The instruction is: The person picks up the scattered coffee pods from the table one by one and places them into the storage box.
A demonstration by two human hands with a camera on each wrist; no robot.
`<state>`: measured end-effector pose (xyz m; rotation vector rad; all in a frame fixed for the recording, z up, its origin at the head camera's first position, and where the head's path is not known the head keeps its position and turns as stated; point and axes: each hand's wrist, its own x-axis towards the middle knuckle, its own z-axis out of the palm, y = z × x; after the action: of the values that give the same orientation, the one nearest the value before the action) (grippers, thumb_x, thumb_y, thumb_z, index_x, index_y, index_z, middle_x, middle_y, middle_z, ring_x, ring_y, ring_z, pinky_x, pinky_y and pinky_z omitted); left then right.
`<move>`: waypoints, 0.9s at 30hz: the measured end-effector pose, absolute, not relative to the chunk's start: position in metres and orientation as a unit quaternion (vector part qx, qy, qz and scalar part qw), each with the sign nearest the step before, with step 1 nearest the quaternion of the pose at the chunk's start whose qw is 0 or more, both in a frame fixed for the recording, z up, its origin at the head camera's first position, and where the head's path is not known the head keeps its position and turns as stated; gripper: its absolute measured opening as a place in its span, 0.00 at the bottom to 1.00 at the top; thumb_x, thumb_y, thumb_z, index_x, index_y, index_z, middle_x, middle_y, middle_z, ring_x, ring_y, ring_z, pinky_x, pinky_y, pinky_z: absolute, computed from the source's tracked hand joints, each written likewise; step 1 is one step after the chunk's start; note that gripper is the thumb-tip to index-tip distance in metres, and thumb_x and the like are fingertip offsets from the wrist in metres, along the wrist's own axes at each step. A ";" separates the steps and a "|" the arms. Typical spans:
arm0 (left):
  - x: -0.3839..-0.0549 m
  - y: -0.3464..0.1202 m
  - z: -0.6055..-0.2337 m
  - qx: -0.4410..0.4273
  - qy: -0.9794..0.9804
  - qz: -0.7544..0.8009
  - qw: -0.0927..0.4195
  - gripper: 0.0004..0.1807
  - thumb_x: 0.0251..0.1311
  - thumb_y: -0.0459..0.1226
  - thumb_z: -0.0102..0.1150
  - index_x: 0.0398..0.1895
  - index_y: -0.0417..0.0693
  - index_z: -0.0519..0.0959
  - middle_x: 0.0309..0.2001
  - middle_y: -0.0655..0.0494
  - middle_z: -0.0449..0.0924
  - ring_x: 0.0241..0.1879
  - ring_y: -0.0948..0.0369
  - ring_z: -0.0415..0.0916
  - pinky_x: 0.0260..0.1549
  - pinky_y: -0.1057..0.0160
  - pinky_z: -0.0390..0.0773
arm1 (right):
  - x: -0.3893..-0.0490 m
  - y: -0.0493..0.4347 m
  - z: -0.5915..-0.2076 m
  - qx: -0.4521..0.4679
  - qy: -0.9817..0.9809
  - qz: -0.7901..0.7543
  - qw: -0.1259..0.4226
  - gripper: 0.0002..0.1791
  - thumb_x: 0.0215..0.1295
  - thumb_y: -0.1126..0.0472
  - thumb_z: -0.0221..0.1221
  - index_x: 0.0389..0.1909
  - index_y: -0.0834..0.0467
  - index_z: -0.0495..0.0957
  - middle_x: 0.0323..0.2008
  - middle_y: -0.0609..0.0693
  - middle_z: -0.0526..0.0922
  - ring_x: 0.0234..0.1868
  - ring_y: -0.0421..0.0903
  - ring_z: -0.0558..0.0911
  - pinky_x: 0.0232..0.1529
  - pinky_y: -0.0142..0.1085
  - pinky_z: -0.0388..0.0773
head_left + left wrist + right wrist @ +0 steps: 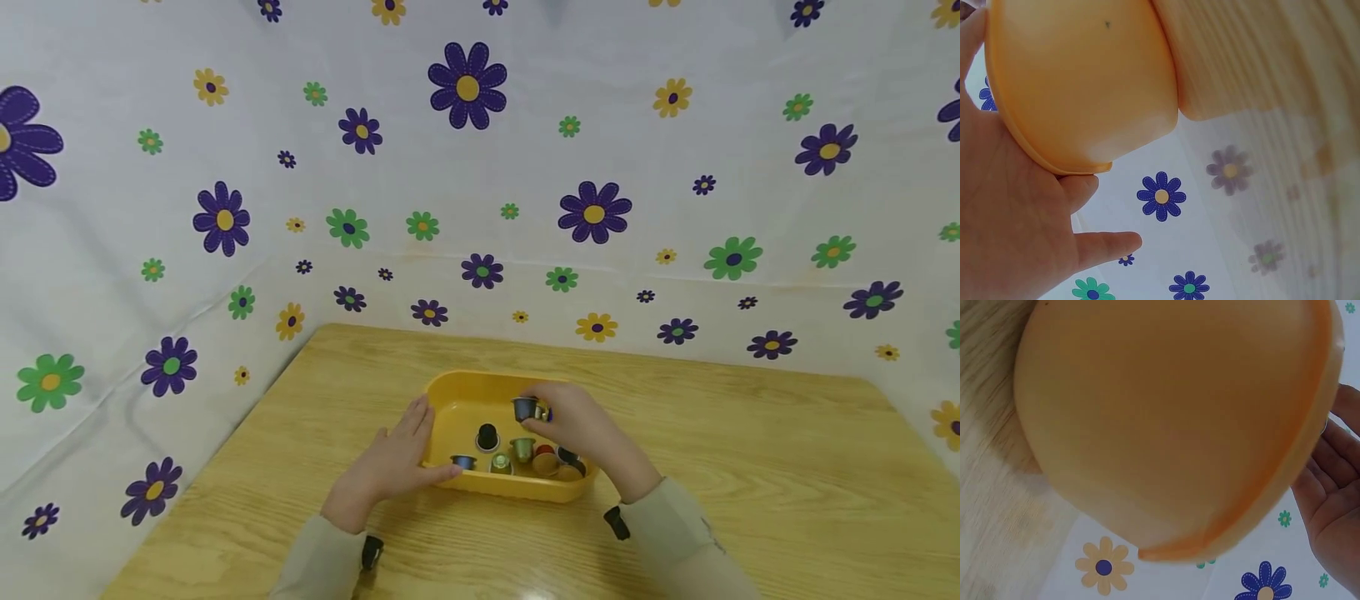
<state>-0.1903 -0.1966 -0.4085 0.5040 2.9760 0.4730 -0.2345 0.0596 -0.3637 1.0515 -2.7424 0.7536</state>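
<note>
A yellow plastic tray (480, 483) sits on the table with several coffee capsules inside. My left hand (393, 462) rests against its left end, thumb along the near rim and fingers stretched along the side. In the left wrist view that hand (1016, 200) touches the tray's rim. Over the right part of the tray, my right hand (577, 421) pinches a dark blue coffee capsule (525, 408) between thumb and fingers. Bits of silver and bright blue show just behind it. The right wrist view has the tray wall (1166, 437) hiding the fingertips of the right hand (1335, 494).
Inside the tray lie a black capsule (487, 436), a blue one (463, 462), green ones (522, 449) and, at the near right, tan ones (546, 463). Wood-grain table (750, 467) surrounds the tray. A flower-print cloth (525, 167) hangs behind and at the sides.
</note>
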 end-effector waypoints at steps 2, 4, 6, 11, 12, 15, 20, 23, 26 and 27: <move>-0.191 -0.197 -0.409 0.161 0.974 0.155 0.043 0.56 0.48 0.68 0.42 0.66 0.33 0.44 0.68 0.43 0.34 0.66 0.52 0.33 0.53 0.37 0.48 | -0.237 0.056 -0.363 0.349 -0.902 0.247 0.058 0.16 0.52 0.62 0.63 0.43 0.62 0.77 0.37 0.52 0.80 0.36 0.46 0.78 0.34 0.36 0.74; -0.191 -0.197 -0.409 0.157 0.975 0.154 0.044 0.56 0.48 0.68 0.42 0.66 0.33 0.44 0.68 0.44 0.34 0.66 0.52 0.33 0.53 0.37 0.49 | -0.239 0.053 -0.363 0.353 -0.900 0.248 0.061 0.16 0.52 0.62 0.63 0.43 0.62 0.77 0.37 0.52 0.80 0.37 0.48 0.78 0.36 0.37 0.74; -0.191 -0.197 -0.409 0.155 0.975 0.152 0.043 0.56 0.48 0.68 0.42 0.66 0.33 0.44 0.68 0.44 0.34 0.66 0.52 0.33 0.53 0.37 0.49 | -0.241 0.050 -0.362 0.354 -0.899 0.251 0.063 0.16 0.52 0.62 0.63 0.43 0.62 0.77 0.38 0.52 0.80 0.38 0.48 0.78 0.37 0.37 0.74; -0.191 -0.198 -0.409 0.157 0.975 0.150 0.043 0.56 0.48 0.68 0.42 0.66 0.33 0.44 0.68 0.43 0.34 0.66 0.52 0.33 0.53 0.37 0.49 | -0.245 0.044 -0.360 0.342 -0.903 0.251 0.060 0.17 0.53 0.62 0.62 0.44 0.62 0.76 0.39 0.52 0.79 0.40 0.48 0.78 0.39 0.37 0.74; -0.191 -0.198 -0.408 0.157 0.975 0.152 0.043 0.55 0.49 0.68 0.42 0.66 0.33 0.44 0.68 0.43 0.34 0.66 0.52 0.34 0.53 0.37 0.49 | -0.245 0.043 -0.360 0.338 -0.905 0.249 0.061 0.17 0.53 0.62 0.62 0.44 0.62 0.76 0.39 0.52 0.79 0.40 0.49 0.78 0.39 0.38 0.74; -0.190 -0.197 -0.408 0.158 0.974 0.156 0.046 0.55 0.49 0.67 0.44 0.66 0.33 0.45 0.68 0.43 0.34 0.66 0.51 0.34 0.53 0.36 0.49 | -0.246 0.040 -0.360 0.331 -0.910 0.244 0.060 0.18 0.53 0.62 0.63 0.45 0.62 0.76 0.41 0.53 0.79 0.41 0.49 0.78 0.40 0.38 0.74; -0.190 -0.196 -0.407 0.161 0.973 0.160 0.046 0.54 0.50 0.65 0.45 0.66 0.33 0.45 0.68 0.42 0.35 0.66 0.51 0.35 0.52 0.36 0.49 | -0.250 0.037 -0.363 0.331 -0.911 0.235 0.070 0.19 0.52 0.61 0.63 0.46 0.62 0.75 0.41 0.53 0.79 0.40 0.49 0.78 0.39 0.37 0.74; -0.190 -0.195 -0.407 0.160 0.973 0.160 0.044 0.54 0.50 0.65 0.45 0.66 0.33 0.45 0.68 0.42 0.36 0.66 0.51 0.35 0.52 0.36 0.50 | -0.252 0.035 -0.364 0.332 -0.912 0.229 0.070 0.19 0.52 0.61 0.63 0.46 0.62 0.75 0.41 0.53 0.79 0.41 0.49 0.78 0.39 0.37 0.74; -0.191 -0.195 -0.408 0.159 0.974 0.158 0.042 0.54 0.50 0.65 0.45 0.66 0.33 0.45 0.68 0.42 0.36 0.66 0.51 0.35 0.52 0.36 0.50 | -0.253 0.033 -0.364 0.327 -0.916 0.225 0.066 0.19 0.52 0.61 0.63 0.45 0.62 0.75 0.41 0.53 0.79 0.41 0.49 0.78 0.39 0.37 0.74; -0.191 -0.196 -0.408 0.158 0.974 0.157 0.042 0.54 0.50 0.66 0.45 0.66 0.33 0.45 0.68 0.43 0.36 0.66 0.51 0.35 0.52 0.36 0.50 | -0.254 0.033 -0.364 0.325 -0.917 0.223 0.064 0.18 0.52 0.61 0.63 0.45 0.62 0.75 0.41 0.53 0.79 0.41 0.49 0.78 0.39 0.37 0.74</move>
<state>-0.1908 -0.1956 -0.4080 0.4847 2.9803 0.4805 -0.2536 0.0328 -0.3638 0.9799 -2.7681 0.6747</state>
